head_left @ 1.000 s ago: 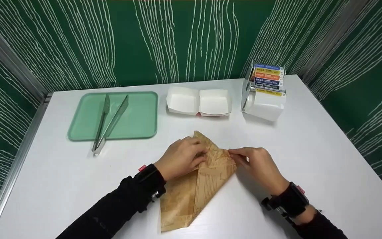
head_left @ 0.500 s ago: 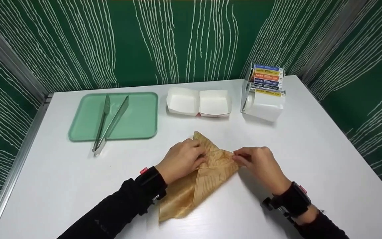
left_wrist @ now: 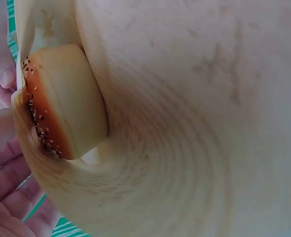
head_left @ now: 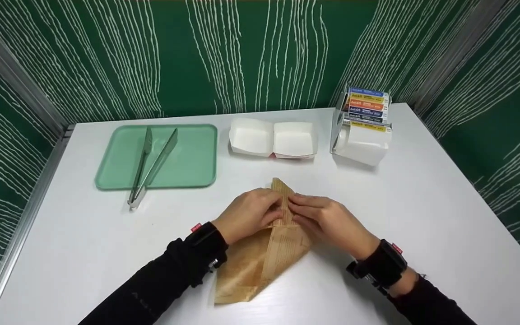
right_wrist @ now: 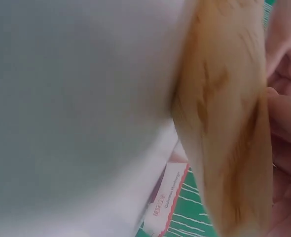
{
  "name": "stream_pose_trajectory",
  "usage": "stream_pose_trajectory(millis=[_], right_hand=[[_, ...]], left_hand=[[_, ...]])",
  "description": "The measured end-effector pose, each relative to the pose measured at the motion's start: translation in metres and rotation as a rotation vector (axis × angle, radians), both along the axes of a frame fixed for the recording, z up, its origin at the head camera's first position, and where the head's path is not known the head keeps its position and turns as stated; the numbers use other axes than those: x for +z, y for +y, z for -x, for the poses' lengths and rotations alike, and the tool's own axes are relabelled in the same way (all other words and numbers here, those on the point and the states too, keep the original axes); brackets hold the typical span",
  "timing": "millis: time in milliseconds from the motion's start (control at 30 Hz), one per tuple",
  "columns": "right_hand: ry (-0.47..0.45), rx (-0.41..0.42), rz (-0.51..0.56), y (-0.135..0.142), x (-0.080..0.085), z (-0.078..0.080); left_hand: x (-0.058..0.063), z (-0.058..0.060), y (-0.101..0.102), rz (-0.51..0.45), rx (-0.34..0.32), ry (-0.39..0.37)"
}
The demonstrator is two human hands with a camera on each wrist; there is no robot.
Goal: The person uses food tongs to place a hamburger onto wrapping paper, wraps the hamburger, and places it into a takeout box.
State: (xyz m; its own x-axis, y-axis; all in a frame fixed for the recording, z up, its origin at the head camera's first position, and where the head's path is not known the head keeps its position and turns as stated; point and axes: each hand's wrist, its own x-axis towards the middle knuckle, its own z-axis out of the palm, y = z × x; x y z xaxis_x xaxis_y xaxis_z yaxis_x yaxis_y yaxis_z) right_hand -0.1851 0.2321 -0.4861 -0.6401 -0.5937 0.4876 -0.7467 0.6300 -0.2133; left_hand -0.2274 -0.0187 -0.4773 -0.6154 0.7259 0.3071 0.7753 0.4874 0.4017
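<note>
A sheet of brown printed wrapping paper (head_left: 242,271) lies folded in the middle of the table, its lower end pointing towards me. Inside its fold, the left wrist view shows a bun (left_wrist: 69,108) with seeds on its browned top; the head view hides it. My left hand (head_left: 247,214) grips the paper-covered bundle from the left, fingers curled over it. From the right, my right hand (head_left: 332,221) holds the folded paper edge against the bundle, its fingertips close to the left ones. In the right wrist view, the thumb (right_wrist: 286,113) bears on the paper.
A green tray (head_left: 192,158) stands at the back left, with metal tongs (head_left: 134,198) across it and over its front edge. Behind the paper sits an unfolded white carton (head_left: 253,137). At the back right is a holder with a white front (head_left: 363,146) and several colourful labelled boxes (head_left: 368,104).
My right hand has moved left, folding the right side of the paper in over the bundle. My left hand stays nearly in place. The paper's lower end has shifted slightly.
</note>
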Motion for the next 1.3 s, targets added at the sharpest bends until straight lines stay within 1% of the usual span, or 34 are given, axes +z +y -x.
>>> stream_pose_trajectory(millis=[67,133,233,300,400,467,567,667,767,833,900,1000,1067,1100,1133,1167,1200,1233,1300], right_hand=[[0.041,0.017,-0.007,-0.002,-0.003,0.001],[0.048,0.023,-0.013,-0.004,-0.004,0.002],[0.009,0.017,-0.027,-0.005,-0.004,0.001],[-0.027,0.000,-0.032,-0.007,-0.002,0.000],[-0.064,-0.030,-0.038,-0.010,0.001,-0.001],[-0.074,-0.051,-0.041,-0.011,0.002,-0.001],[-0.076,-0.076,-0.038,-0.014,0.002,-0.001],[-0.072,-0.087,-0.033,-0.016,0.002,0.000],[-0.068,-0.096,-0.031,-0.017,0.001,0.001],[-0.070,-0.102,-0.032,-0.017,0.000,0.002],[-0.074,-0.107,-0.041,-0.018,0.000,0.002],[-0.083,-0.107,-0.054,-0.019,0.001,0.002],[-0.089,-0.108,-0.060,-0.019,0.001,0.002],[-0.093,-0.108,-0.060,-0.019,0.002,0.002],[-0.095,-0.108,-0.058,-0.019,0.002,0.002],[-0.098,-0.110,-0.057,-0.019,0.002,0.002],[-0.101,-0.112,-0.055,-0.018,0.002,0.002],[-0.102,-0.113,-0.053,-0.018,0.002,0.002],[-0.103,-0.115,-0.054,-0.019,0.002,0.002]], left_hand=[[-0.001,0.000,0.000,-0.018,0.014,0.000],[-0.002,0.000,-0.001,-0.033,0.035,0.006],[-0.003,0.001,-0.004,-0.043,0.073,0.012],[-0.003,0.001,-0.008,-0.042,0.100,0.002],[-0.003,0.001,-0.017,-0.043,0.142,-0.058],[-0.003,0.001,-0.025,-0.055,0.169,-0.134],[-0.004,0.000,-0.043,-0.083,0.206,-0.292],[-0.008,-0.005,-0.064,-0.100,0.222,-0.454],[-0.012,-0.013,-0.087,-0.097,0.210,-0.597],[-0.015,-0.020,-0.102,-0.085,0.185,-0.682],[-0.016,-0.028,-0.115,-0.082,0.142,-0.759],[-0.016,-0.043,-0.132,-0.087,0.050,-0.858],[-0.016,-0.051,-0.140,-0.099,-0.026,-0.896],[-0.016,-0.055,-0.143,-0.101,-0.059,-0.903],[-0.016,-0.059,-0.144,-0.095,-0.084,-0.885],[-0.016,-0.062,-0.145,-0.090,-0.106,-0.849],[-0.017,-0.064,-0.145,-0.083,-0.119,-0.794],[-0.017,-0.066,-0.144,-0.076,-0.124,-0.720],[-0.019,-0.068,-0.141,-0.058,-0.114,-0.553]])
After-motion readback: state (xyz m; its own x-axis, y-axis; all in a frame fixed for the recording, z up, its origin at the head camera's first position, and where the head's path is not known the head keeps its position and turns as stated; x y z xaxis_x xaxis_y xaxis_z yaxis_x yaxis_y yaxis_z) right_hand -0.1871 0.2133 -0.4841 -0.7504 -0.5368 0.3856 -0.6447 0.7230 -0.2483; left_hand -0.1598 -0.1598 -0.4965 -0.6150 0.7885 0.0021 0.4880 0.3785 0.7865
